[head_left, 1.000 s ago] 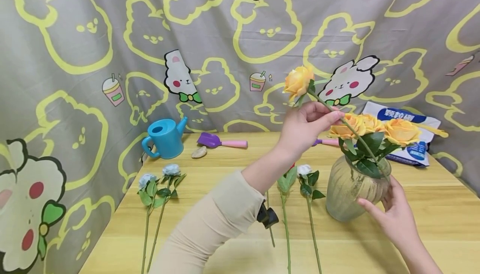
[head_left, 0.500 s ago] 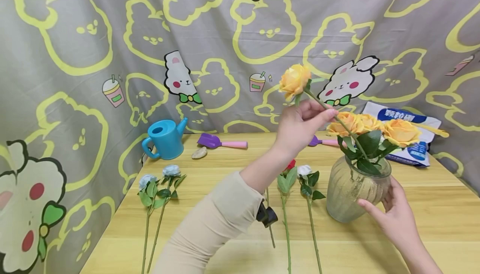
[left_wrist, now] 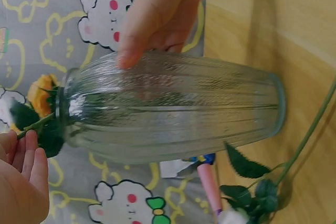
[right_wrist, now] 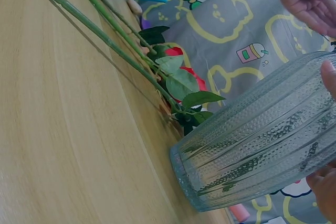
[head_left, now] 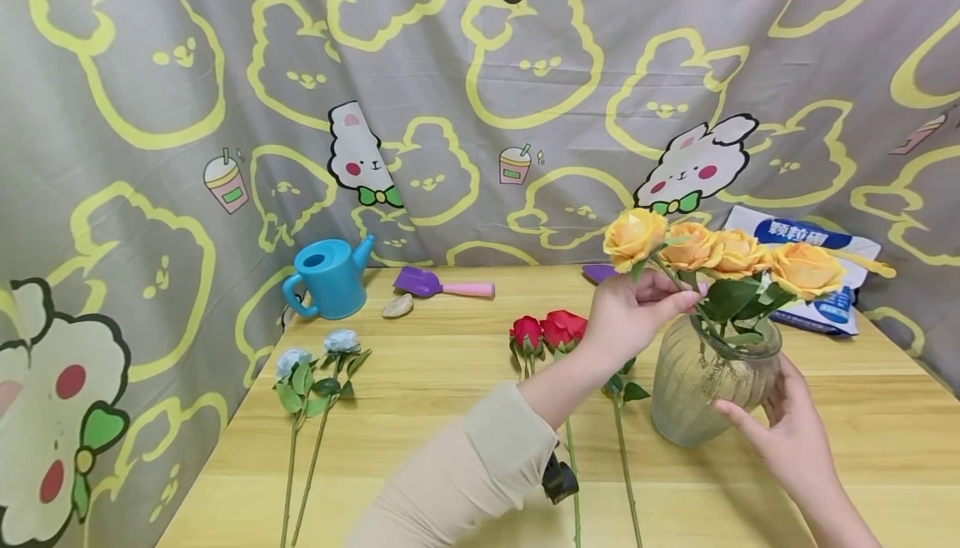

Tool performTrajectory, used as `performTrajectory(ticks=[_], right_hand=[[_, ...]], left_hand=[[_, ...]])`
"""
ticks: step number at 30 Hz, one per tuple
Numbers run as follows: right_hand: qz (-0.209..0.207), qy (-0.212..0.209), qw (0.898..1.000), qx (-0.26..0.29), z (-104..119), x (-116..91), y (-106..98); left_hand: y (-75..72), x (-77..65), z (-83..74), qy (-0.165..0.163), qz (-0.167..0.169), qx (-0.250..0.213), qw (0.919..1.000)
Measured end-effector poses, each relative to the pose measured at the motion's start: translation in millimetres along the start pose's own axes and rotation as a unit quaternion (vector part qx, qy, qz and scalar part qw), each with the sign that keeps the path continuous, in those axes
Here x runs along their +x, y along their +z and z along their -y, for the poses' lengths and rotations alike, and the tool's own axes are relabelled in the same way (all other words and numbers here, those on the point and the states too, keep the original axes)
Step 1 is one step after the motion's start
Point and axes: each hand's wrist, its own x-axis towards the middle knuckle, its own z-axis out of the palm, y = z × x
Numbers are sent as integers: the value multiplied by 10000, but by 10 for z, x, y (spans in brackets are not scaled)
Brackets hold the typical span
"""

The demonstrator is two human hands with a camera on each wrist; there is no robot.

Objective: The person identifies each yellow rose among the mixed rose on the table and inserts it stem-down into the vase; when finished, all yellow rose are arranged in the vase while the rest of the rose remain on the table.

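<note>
A ribbed clear glass vase (head_left: 708, 394) stands at the right of the table. My right hand (head_left: 797, 427) grips its side, thumb at the front and fingers behind. Above the rim my left hand (head_left: 636, 319) pinches the stem of a yellow rose (head_left: 634, 238), whose lower end is down in the vase. Several other yellow roses (head_left: 804, 269) lean to the right in the vase's mouth. In the left wrist view, the left fingers (left_wrist: 31, 153) pinch the green stem close beside the rim. Stem ends show through the glass (right_wrist: 252, 166) in the right wrist view.
Red roses (head_left: 564, 329) and a white rose (left_wrist: 233, 216) lie just left of the vase. Two pale blue flowers (head_left: 342, 341) lie farther left. Behind are a blue watering can (head_left: 330, 280), a purple shovel (head_left: 420, 281), a stone (head_left: 398, 306) and a bag (head_left: 825, 315).
My left hand has moved down and slightly right, lowering the yellow rose into the vase until its bloom is near the others. The right hand has stayed on the vase.
</note>
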Motion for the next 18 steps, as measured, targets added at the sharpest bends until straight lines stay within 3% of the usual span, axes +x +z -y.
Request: performTrajectory(ticks=[4, 11, 14, 18], right_hand=[[3, -36, 10000, 17, -10, 0, 0], [7, -210, 9992, 332, -27, 10, -2], [12, -175, 9994, 312, -30, 4, -4], [-8, -127, 9996, 269, -29, 0, -7]], left_hand=[[57, -17, 61, -131, -2, 351, 9993], [91, -51, 136, -196, 37, 351, 9992], [76, -44, 151, -173, -89, 44, 9998], [56, -12, 119, -284, -538, -970, 9934]])
